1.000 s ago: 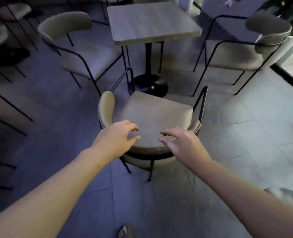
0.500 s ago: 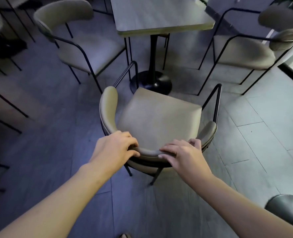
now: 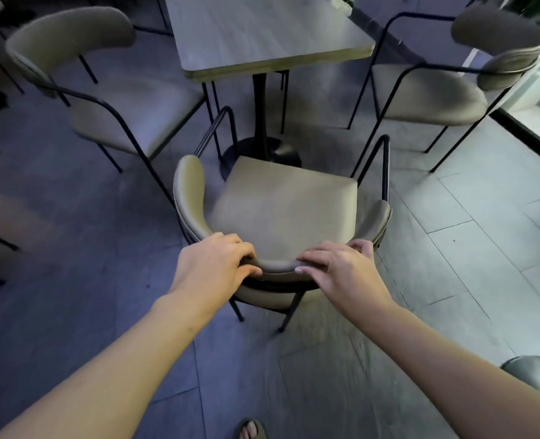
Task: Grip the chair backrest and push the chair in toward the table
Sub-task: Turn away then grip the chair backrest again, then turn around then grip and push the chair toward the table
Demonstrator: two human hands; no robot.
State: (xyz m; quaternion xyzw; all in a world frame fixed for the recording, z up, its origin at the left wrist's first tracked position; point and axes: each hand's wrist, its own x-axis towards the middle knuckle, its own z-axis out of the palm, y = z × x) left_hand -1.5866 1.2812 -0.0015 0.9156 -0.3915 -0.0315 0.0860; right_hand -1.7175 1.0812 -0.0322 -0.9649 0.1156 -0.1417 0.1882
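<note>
Here, beige padded chair (image 3: 281, 210), curved backrest (image 3: 278, 264) gripped by both hands

3 beige chairs (image 3: 281, 210) (image 3: 110, 90) (image 3: 436, 90), 1 table (image 3: 262, 33), 2 hands (image 3: 214, 267) (image 3: 344, 270), 1 sandalled foot (image 3: 252, 429), 1 dark seat at bottom-right corner (image 3: 538, 372).

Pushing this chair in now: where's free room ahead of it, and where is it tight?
Bare floor lies between the seat and the table. Tight: table base ahead, left chair and right chair flank the armrests. Both left hand and right hand grip the backrest.
</note>
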